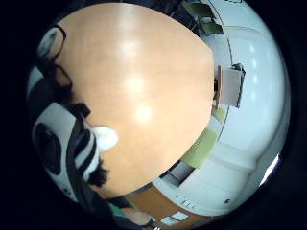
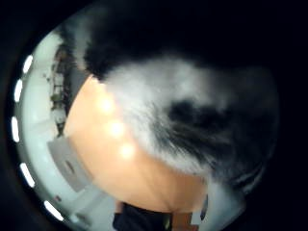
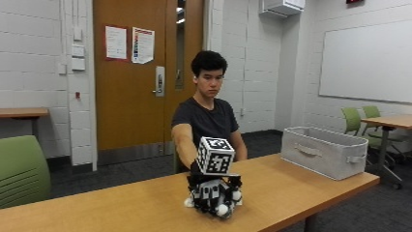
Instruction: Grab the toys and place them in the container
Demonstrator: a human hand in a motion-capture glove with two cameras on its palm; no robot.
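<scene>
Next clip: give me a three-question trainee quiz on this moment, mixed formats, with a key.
1. True or false: the striped plush toy already lies in the grey fabric bin.
2. What does the gloved right hand grip? A) the plush toy B) the bin's handle C) nothing
3. Fill in: the bin stands at the end of the wooden ____.

Key: 1 false; 2 A; 3 table.

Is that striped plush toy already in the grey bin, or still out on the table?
Out. The gloved right hand grips the black-and-white plush toy on the table; the grey fabric container sits apart, at the table's far end.
</scene>
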